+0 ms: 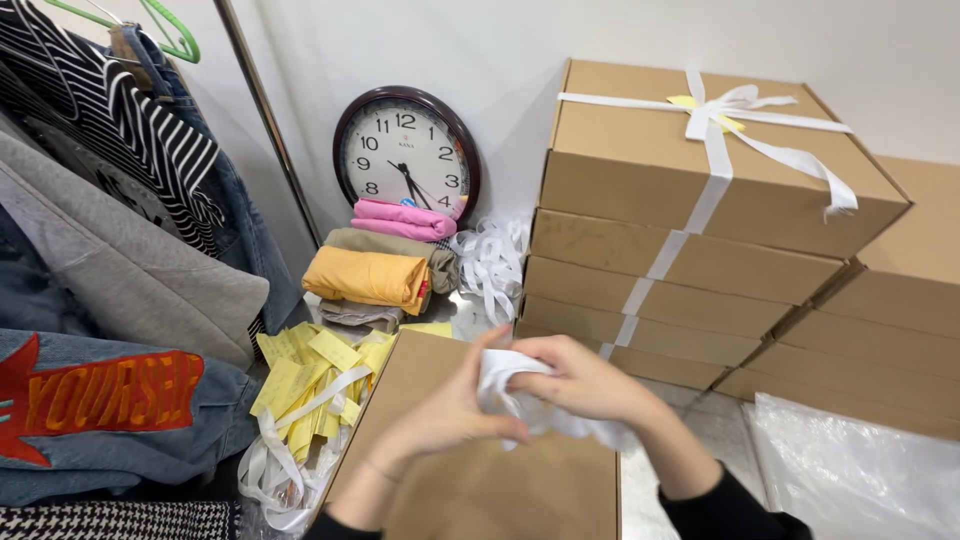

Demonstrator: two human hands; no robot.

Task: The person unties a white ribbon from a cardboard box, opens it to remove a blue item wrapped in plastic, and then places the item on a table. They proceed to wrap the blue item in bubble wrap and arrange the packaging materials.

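My left hand and my right hand are both closed around a crumpled white ribbon, just above a flat brown cardboard box. To the left lies a pile of yellow paper slips. Further back stand folded clothes, a round wall clock and a stack of ribbon-tied cardboard boxes.

1 head-worn view — looking down and forward, close over the hands, toward the wall.
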